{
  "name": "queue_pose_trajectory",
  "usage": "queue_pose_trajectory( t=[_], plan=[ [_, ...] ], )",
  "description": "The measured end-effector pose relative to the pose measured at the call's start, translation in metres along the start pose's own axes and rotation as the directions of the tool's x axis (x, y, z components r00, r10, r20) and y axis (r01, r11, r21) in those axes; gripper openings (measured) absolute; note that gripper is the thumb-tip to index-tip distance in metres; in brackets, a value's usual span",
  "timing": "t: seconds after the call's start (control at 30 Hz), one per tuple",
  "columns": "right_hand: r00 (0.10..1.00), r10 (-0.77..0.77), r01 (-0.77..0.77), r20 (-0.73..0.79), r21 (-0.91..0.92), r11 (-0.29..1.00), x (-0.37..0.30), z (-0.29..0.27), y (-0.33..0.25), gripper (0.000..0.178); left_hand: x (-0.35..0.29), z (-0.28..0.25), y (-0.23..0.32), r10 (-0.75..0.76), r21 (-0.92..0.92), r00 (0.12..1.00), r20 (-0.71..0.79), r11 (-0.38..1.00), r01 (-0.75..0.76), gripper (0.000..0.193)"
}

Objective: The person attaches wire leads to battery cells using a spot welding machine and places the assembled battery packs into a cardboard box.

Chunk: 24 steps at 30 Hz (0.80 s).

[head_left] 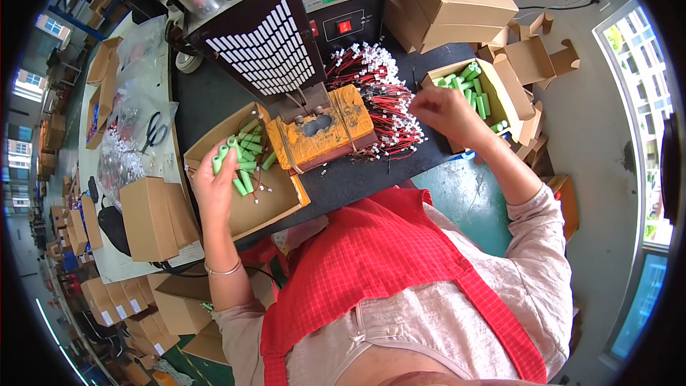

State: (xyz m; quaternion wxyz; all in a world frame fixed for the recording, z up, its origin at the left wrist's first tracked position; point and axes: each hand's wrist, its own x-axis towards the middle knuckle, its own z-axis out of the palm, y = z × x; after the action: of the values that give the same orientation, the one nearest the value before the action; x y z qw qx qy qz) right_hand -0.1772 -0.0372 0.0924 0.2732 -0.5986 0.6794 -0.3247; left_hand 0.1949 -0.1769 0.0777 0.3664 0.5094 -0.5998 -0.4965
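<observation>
Over left box (246, 207): left hand (214, 182) grip clamped on green cells (223, 154); right hand (443, 111) pinched, contents unclear.

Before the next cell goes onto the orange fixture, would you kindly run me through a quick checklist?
1. Left hand has a green cell in its grip: ok.
2. Right hand has a wire lead in its grip: cannot tell, fingers pinched over the red-and-black wire pile.
3. Orange fixture nest free of a cell: ok, the dark recess looks bare.
4. Cells in the left cardboard box: ok, several there.
5. Cells in the right cardboard box: ok.
6. Red switch lit: ok.
</observation>
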Motion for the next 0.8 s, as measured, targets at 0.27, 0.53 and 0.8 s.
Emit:
queue_pose_trajectory(
  t=[0.27,0.53,0.8],
  plan=[
    [0.997,-0.071,0.069,0.002,-0.282,0.957,-0.017,0.037,0.015,0.011,-0.014,-0.017,0.004,0.197,0.517,0.973,0.123,0.824,-0.232,0.026],
    [0.991,0.121,-0.126,-0.049,-0.1,0.987,-0.02,-0.008,-0.013,0.011,-0.025,0.021,0.032,0.044,0.065,0.978,0.204,0.996,-0.058,0.026],
    [1.0,-0.02,0.018,0.004,0.226,0.974,-0.035,0.007,-0.044,0.01,-0.043,0.102,0.042,0.002,-0.505,0.895,0.446,0.826,0.25,0.032]
  ],
)
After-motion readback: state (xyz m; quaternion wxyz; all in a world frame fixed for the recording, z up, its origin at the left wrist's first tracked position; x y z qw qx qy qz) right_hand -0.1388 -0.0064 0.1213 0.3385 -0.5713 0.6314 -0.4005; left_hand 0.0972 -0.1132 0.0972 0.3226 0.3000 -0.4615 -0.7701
